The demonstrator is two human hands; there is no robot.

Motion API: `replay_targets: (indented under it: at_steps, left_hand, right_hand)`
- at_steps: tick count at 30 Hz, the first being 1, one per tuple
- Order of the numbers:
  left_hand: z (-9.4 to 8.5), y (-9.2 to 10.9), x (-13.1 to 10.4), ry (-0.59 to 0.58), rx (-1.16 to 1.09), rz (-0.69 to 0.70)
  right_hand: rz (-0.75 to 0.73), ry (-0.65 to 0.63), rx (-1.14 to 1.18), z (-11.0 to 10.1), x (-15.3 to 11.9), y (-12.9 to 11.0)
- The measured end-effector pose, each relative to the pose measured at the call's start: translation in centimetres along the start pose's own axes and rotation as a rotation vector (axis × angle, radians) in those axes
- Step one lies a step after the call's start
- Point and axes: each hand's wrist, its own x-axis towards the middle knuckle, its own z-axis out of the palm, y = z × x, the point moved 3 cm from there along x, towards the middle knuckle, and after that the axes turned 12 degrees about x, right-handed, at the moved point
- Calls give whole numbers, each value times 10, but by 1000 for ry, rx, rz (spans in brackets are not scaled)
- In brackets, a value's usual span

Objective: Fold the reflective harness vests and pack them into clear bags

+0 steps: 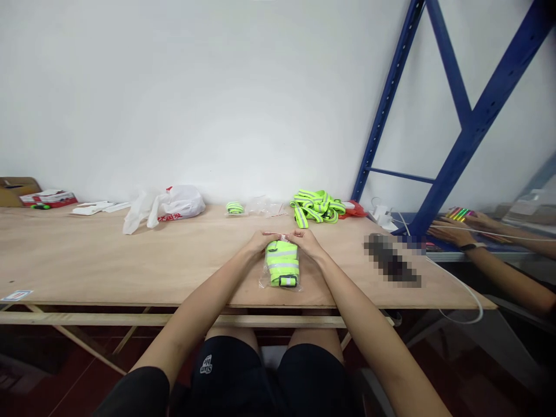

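A clear plastic bag [263,281] lies near the table's front edge, with a folded neon-yellow reflective strap [282,263] inside it. Silver-grey stripes cross the strap, and a black buckle shows at its lower end. At the bag's far edge, my left hand [263,238] pinches the left side of the opening. My right hand [303,239] pinches the same edge from the right, its fingers closed. Beyond my hands sit a small rolled reflective strap [235,208], some empty clear bags [263,206] and a loose heap of reflective straps [317,205].
A white plastic bag [182,202], papers [98,207] and a red-white box [50,198] line the table's back left. A red bag [355,209] lies by the blue rack [384,110]. At right, another person's hands [454,231] work near a white cable [460,284].
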Motion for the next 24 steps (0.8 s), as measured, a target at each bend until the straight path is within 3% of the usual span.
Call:
replay_targets:
  at_steps: [9,15,24]
  left_hand:
    - [0,0,2,47,41,54]
    - [1,-6,0,-24,82,-4]
    - [-9,-16,10,-81,72,-24]
  right_hand:
    - [18,-8,5,0,0,2]
    - [79,-79,-19,2,-1,6]
    - [66,-66,-57,1,0,12]
